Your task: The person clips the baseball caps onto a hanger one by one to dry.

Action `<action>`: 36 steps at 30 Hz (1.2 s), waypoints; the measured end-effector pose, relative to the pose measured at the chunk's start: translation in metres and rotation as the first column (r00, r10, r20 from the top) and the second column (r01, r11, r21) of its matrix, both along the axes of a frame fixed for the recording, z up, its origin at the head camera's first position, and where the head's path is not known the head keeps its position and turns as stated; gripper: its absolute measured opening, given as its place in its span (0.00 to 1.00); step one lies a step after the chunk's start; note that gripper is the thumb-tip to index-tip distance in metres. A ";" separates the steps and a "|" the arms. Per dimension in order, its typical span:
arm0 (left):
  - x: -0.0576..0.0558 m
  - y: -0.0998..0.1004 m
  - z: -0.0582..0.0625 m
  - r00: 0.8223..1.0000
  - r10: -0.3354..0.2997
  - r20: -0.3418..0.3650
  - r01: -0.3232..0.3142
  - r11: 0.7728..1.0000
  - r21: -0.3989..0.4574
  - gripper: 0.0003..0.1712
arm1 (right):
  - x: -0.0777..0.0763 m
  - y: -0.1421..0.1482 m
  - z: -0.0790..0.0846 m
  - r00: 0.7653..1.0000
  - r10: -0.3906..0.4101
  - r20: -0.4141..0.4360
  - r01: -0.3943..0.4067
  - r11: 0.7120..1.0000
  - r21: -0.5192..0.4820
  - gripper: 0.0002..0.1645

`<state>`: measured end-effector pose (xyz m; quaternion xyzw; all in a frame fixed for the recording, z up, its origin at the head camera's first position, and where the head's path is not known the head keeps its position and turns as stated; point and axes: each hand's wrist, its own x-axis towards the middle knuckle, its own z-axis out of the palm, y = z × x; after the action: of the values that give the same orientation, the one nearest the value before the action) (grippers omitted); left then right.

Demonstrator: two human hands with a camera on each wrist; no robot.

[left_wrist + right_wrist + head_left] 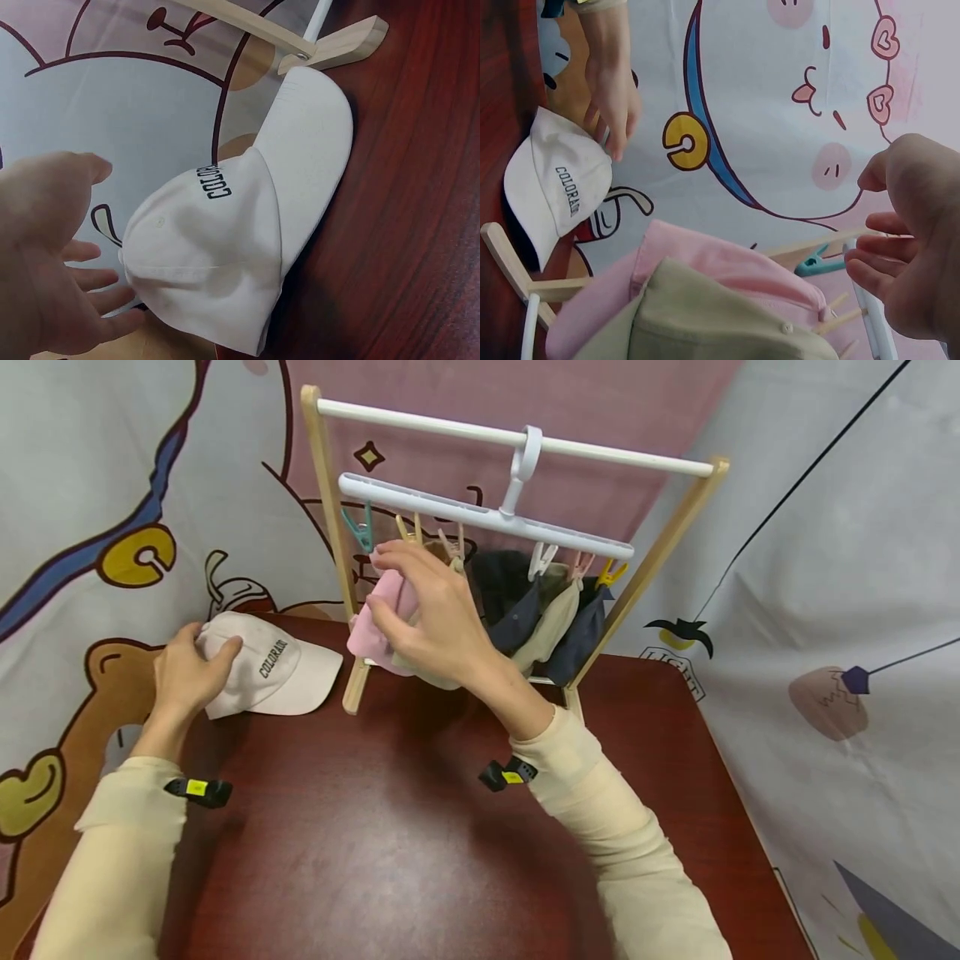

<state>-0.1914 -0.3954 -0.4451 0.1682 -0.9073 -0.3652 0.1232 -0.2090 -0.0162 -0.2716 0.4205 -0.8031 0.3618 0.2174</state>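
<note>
A white baseball cap point(262, 672) lettered COLORADO sits on the table at the left, its brim toward the drying rack. At the back of its crown is my left hand point(187, 672), thumb spread from the fingers; in the left wrist view these fingers point(97, 289) are loosely bent beside the crown. My right hand point(442, 618) is in front of a pink cap point(372, 627) hanging from the clip hanger point(442, 512). Seen from the right wrist, this hand point(915, 240) has relaxed fingers, nothing between them, near a teal clip point(821, 262). A khaki cap point(720, 322) hangs beside the pink one.
The hanger hooks over the white rod point(600, 450) of a wooden-legged rack point(652, 568). Several caps hang from coloured clips on its right, including a navy cap point(577, 643). The teal clip at the hanger's left end holds nothing. Printed cloth point(825, 568) surrounds the reddish-brown table point(360, 827).
</note>
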 end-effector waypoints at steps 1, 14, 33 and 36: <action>-0.001 -0.001 -0.001 1.000 0.009 0.008 -0.009 1.000 0.011 0.51 | 0.000 -0.003 0.000 1.000 0.000 0.027 0.000 1.000 0.006 0.27; -0.009 -0.014 -0.003 0.995 0.038 0.093 -0.047 0.994 0.098 0.53 | -0.013 -0.038 0.006 0.951 -0.111 0.287 0.105 0.994 0.038 0.44; 0.001 -0.011 0.009 0.988 0.091 0.127 -0.124 0.953 0.276 0.49 | -0.042 -0.066 0.017 0.831 -0.252 0.496 0.246 0.966 0.078 0.56; 0.002 -0.010 0.008 0.989 0.076 0.127 -0.111 0.949 0.294 0.48 | -0.047 -0.070 0.019 0.820 -0.273 0.502 0.271 0.959 0.080 0.54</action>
<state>-0.1899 -0.4057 -0.4367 0.2483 -0.8378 -0.4823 0.0614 -0.2560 -0.0859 -0.2521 0.1919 -0.8843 0.4231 0.0464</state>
